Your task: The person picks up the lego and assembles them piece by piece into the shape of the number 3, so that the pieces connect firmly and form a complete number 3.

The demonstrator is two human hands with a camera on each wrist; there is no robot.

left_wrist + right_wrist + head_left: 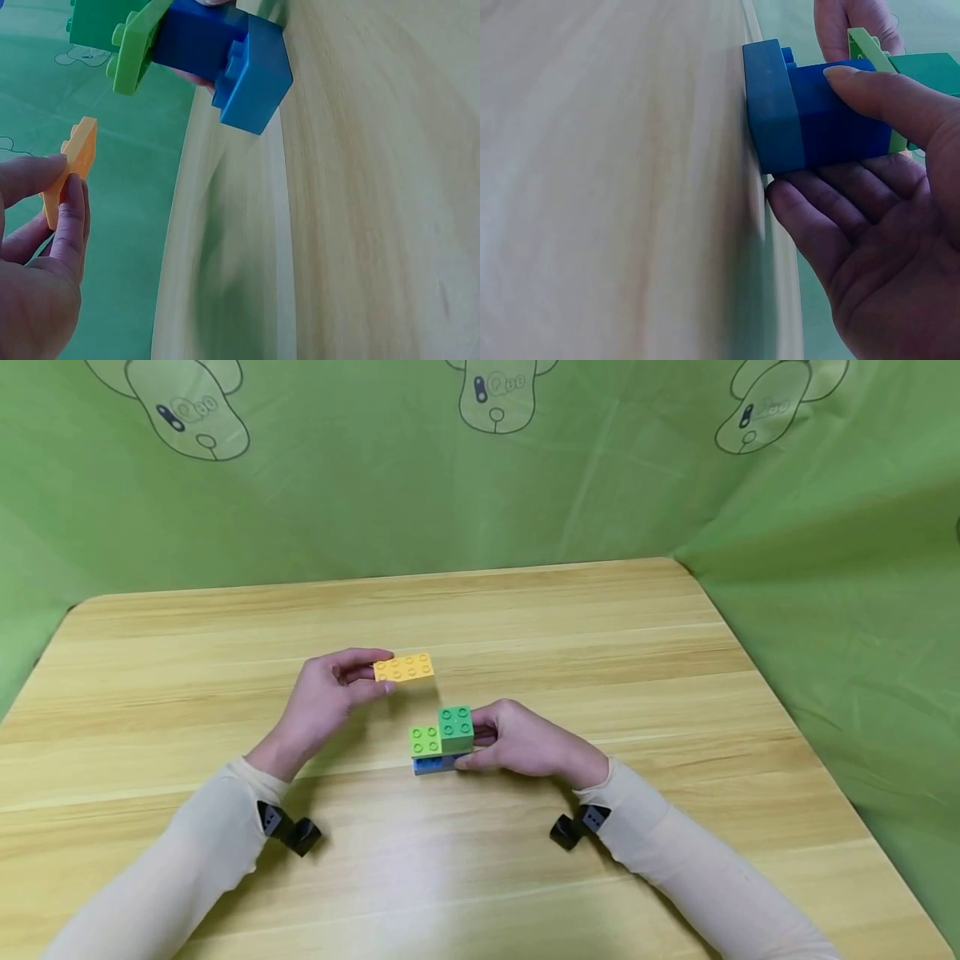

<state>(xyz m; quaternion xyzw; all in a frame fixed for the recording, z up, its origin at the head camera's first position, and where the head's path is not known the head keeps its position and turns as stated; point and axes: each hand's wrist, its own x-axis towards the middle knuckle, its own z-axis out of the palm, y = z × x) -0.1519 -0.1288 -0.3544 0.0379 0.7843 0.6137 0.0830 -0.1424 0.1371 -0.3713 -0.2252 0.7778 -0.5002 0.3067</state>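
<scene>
My left hand (315,697) pinches a flat yellow toy building brick (405,668) between thumb and fingers, studs facing up. In the left wrist view this thin brick (84,154) is raised off the table. Nearer to me, my right hand (528,739) grips a joined stack of bricks from its right side. A green brick (456,741) tops that stack, on a flat lime green brick (423,743). Under these are a dark blue brick (836,124) and a lighter blue brick (774,109) at the bottom. The right thumb lies along the dark blue one.
The wooden table (465,877) spreads under both hands. Green cloth (360,510) with printed cartoon outlines hangs behind it and along its sides. Small black wrist cameras sit on the left sleeve (217,810) and the right sleeve (675,843).
</scene>
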